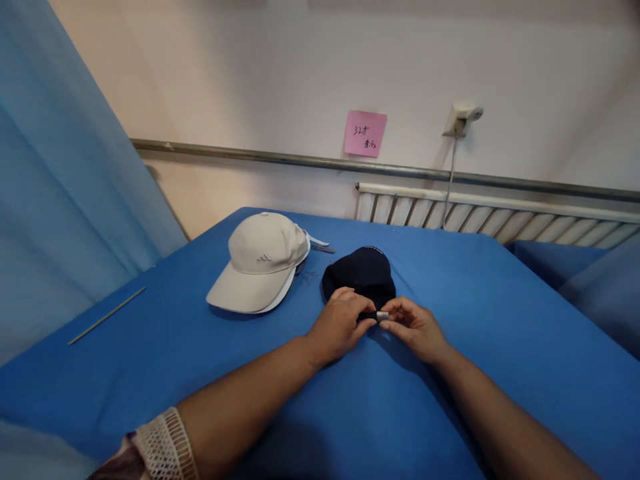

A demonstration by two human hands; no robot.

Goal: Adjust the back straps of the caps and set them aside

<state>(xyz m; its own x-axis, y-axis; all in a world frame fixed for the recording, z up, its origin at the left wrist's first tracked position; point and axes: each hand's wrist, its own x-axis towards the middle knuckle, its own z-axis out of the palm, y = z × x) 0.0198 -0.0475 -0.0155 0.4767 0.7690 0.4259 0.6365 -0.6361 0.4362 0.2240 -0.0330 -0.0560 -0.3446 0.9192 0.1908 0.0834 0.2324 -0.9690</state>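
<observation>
A dark navy cap (361,272) lies on the blue cloth, its back strap turned toward me. My left hand (345,319) pinches the dark strap (369,315) between thumb and fingers at the cap's near edge. At the strap's end sits a small silver metal buckle (383,316). My right hand (413,325) is closed at the fingertips on this buckle, from the right. The cap's brim does not show clearly. Left of my hands, a beige baseball cap (265,243) rests on top of a white cap, with something dark beneath them.
Blue cloth (200,393) covers the table. A thin stick (107,315) lies at the left, beside a light blue curtain (65,173). Behind the table are a metal rail (290,159), a white radiator (425,212), a pink note (365,133) and a socket with a cord (457,122).
</observation>
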